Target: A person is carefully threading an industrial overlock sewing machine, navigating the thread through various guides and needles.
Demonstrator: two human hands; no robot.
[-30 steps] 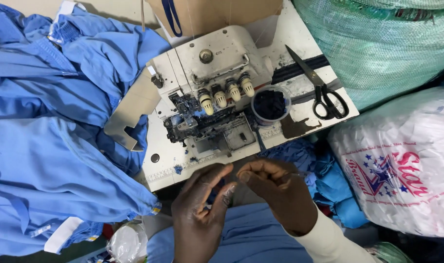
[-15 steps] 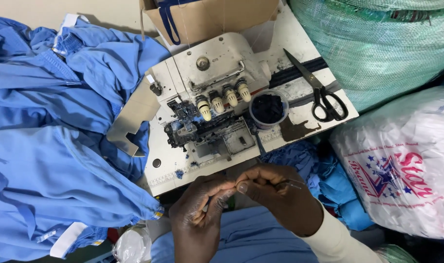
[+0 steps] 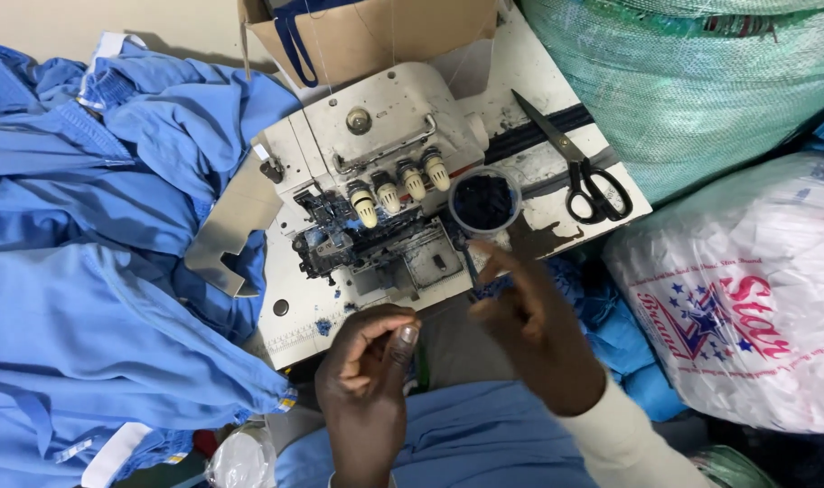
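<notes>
Both hands have separated since the earlier frame, where they were close together in front of the sewing machine point(image 3: 389, 203). Now the right hand point(image 3: 534, 330) is lifted toward the machine, with its fingers point(image 3: 498, 262) pinching a thin dark tool, maybe tweezers; I cannot tell exactly. Lower, the left hand point(image 3: 367, 380) is loosely curled, thumb against fingertips, and whether it holds a thread I cannot tell. White and worn, the machine has four cream knobs and dark blue lint around the needle part. It stands on a white counter point(image 3: 529, 63), beside a small cup point(image 3: 484, 201) of dark scraps and black scissors point(image 3: 579, 167). Blue garments point(image 3: 96, 271) lie at the left, and big sacks point(image 3: 701, 81) at the right.
</notes>
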